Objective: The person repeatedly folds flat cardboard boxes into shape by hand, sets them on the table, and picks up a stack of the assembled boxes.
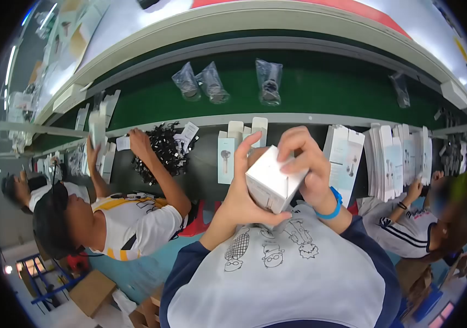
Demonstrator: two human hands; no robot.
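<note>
A small white carton (269,180) is held up before my chest, one end facing me. My left hand (237,194) wraps round its side, with the thumb beneath the lower edge. Bent fingers of my right hand (310,167) press on the carton's end near a flap edge, and a blue band circles that wrist. What is inside the carton cannot be seen. Just behind my hands, several printed cartons (225,158) stand upright on the dark work surface.
Flat printed cartons (345,156) stand in rows to the right. A pile of small black parts (163,150) lies left, near a co-worker's hand (140,143). Bagged devices (269,82) rest on the green belt (321,82) ahead. Another co-worker (408,218) sits at right.
</note>
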